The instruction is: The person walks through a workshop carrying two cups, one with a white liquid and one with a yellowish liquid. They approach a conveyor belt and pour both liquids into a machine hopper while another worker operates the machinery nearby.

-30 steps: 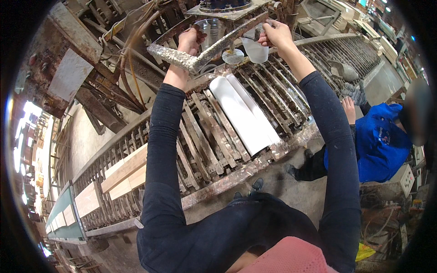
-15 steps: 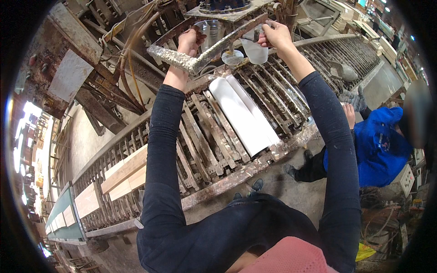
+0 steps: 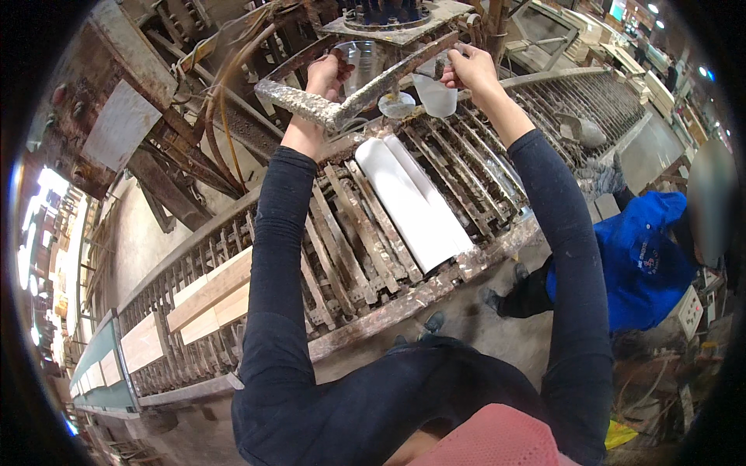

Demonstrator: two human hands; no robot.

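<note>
Both my arms reach forward to the far side of a roller conveyor [image 3: 365,268]. My left hand [image 3: 328,75] is closed at the side of a clear plastic jug [image 3: 361,66], behind a metal frame [image 3: 299,107] crusted with pale residue. The fingers of my right hand [image 3: 468,70] are closed at the upper edge of a translucent white jug [image 3: 437,97]; its exact grip is partly hidden. Between the two jugs sits a small white round dish [image 3: 396,105]. Nearer to me, a curved white sheet [image 3: 416,206] lies across the conveyor bars.
Pale wooden boards [image 3: 210,299] lie on the conveyor to the left, with a green belt [image 3: 101,369] beyond. A person in a blue jacket [image 3: 641,260] stands at the right. A metal scoop-like vessel [image 3: 583,130] rests on the far right rollers. Hoses [image 3: 217,93] hang at the left.
The translucent jug is slightly lower in the picture and more upright. The person in blue has shifted, and their bare hand is no longer visible. My hands stay almost in place.
</note>
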